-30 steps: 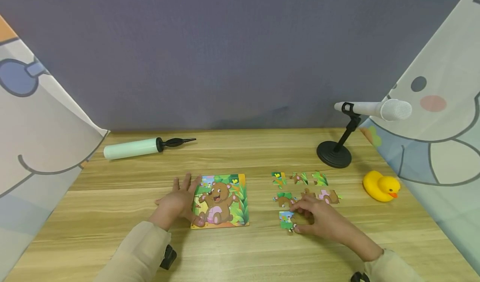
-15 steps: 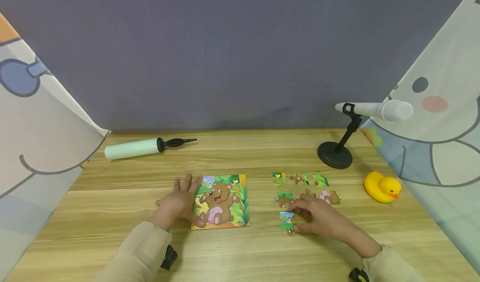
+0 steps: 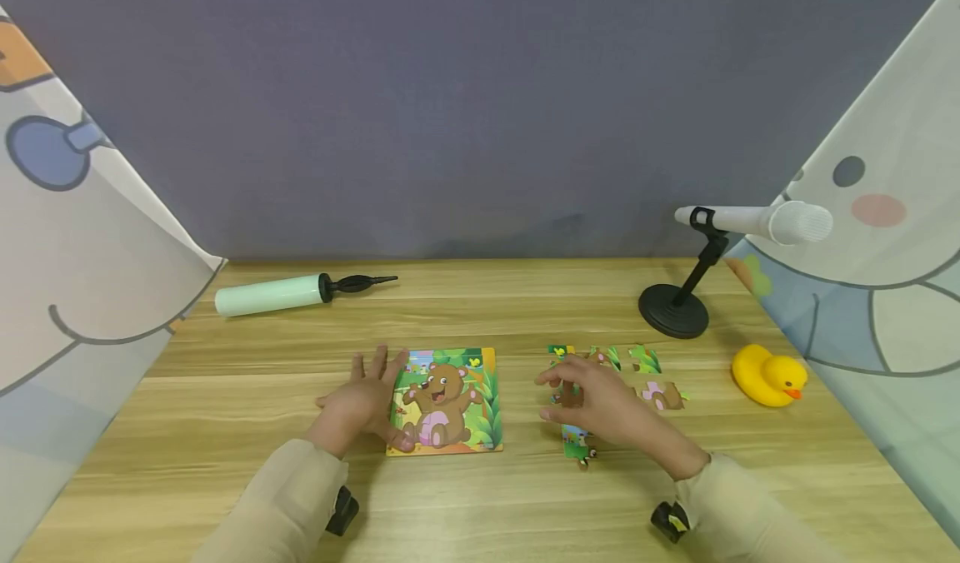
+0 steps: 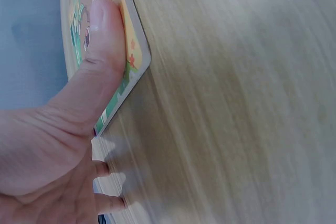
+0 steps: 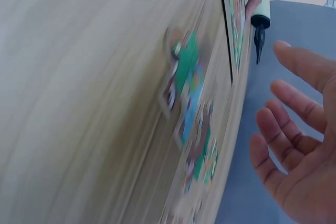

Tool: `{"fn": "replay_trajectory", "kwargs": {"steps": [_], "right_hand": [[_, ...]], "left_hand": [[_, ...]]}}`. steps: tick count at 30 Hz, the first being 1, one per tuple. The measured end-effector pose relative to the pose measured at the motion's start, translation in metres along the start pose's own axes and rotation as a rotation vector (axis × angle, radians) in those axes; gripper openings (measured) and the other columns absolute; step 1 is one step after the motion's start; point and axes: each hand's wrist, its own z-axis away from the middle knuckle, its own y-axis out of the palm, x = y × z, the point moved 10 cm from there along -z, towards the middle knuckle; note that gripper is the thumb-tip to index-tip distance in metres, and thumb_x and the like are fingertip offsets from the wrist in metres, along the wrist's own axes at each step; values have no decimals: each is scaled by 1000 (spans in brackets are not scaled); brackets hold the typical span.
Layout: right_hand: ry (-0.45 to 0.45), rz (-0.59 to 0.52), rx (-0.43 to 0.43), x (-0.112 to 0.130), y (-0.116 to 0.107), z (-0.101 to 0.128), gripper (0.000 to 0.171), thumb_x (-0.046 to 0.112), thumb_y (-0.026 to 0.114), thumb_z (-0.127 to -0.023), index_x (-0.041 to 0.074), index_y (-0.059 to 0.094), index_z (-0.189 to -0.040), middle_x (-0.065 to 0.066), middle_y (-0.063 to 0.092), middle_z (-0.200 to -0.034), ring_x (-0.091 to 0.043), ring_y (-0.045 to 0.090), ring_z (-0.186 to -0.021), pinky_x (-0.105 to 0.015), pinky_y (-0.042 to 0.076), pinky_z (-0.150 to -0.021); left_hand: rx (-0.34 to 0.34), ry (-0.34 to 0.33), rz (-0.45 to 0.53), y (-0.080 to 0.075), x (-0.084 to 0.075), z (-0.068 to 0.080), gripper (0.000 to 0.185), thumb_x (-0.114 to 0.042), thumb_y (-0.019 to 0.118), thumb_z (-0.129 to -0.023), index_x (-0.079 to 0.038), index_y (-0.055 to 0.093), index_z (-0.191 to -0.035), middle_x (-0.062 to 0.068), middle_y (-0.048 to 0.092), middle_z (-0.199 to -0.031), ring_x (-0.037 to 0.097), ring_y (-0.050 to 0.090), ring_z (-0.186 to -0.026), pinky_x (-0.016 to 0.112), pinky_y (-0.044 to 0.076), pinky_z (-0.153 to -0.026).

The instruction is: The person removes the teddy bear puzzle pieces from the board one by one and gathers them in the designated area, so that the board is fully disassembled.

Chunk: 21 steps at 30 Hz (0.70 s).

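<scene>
Puzzle board (image 3: 448, 400) with a brown bear picture lies flat near the middle of the table (image 3: 480, 313), a pale wood-grain surface with long boards running left to right. The left hand (image 3: 365, 402) rests on the board's left edge with fingers spread straight, and the left wrist view shows its thumb pressed flat on the near corner. Just to the right of the board, loose puzzle pieces (image 3: 649, 377) lie scattered on the wood in rough rows. The right hand (image 3: 592, 398) hangs over them with fingers apart and relaxed, gripping nothing; one piece (image 3: 576, 444) shows just beneath its near side. In the right wrist view the open palm floats clear above the blurred pieces.

Behind the table stands a plain grey-blue wall (image 3: 465, 105). On both sides hang pale cloth panels (image 3: 82, 255) printed with large cartoon shapes. At the far left of the table lies a mint-green hand pump (image 3: 279, 292) with a black nozzle. At the far right a white microphone (image 3: 761, 221) sits on a black round-based stand (image 3: 675, 309), and a yellow rubber duck (image 3: 768, 375) sits near the right edge.
</scene>
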Motion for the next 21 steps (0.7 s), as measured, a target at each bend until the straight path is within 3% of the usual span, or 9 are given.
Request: {"fn": "replay_trajectory", "kwargs": {"steps": [5, 10, 21], "right_hand": [[19, -71, -32, 8, 7, -16, 37, 31, 70, -79, 15, 61, -112, -2, 56, -96, -16, 54, -73, -24, 47, -59], [50, -67, -50, 16, 17, -32, 34, 27, 71, -79, 14, 63, -110, -2, 57, -102, -17, 52, -81, -25, 45, -61], [73, -55, -13, 34, 48, -65, 35, 32, 72, -77, 14, 66, -106, -1, 54, -93, -13, 48, -71, -24, 43, -59]], "left_hand": [[-4, -3, 0, 0, 0, -1, 131, -52, 80, -44, -14, 7, -147, 21, -2, -149, 50, 0, -130, 80, 25, -66], [-2, -7, 2, 1, 1, -2, 131, -51, 81, -45, -14, 8, -147, 21, -2, -149, 50, -1, -131, 80, 26, -66], [0, -11, 6, 1, 1, -2, 131, -51, 81, -44, -14, 7, -147, 21, -2, -149, 49, -2, -131, 80, 26, -66]]}}
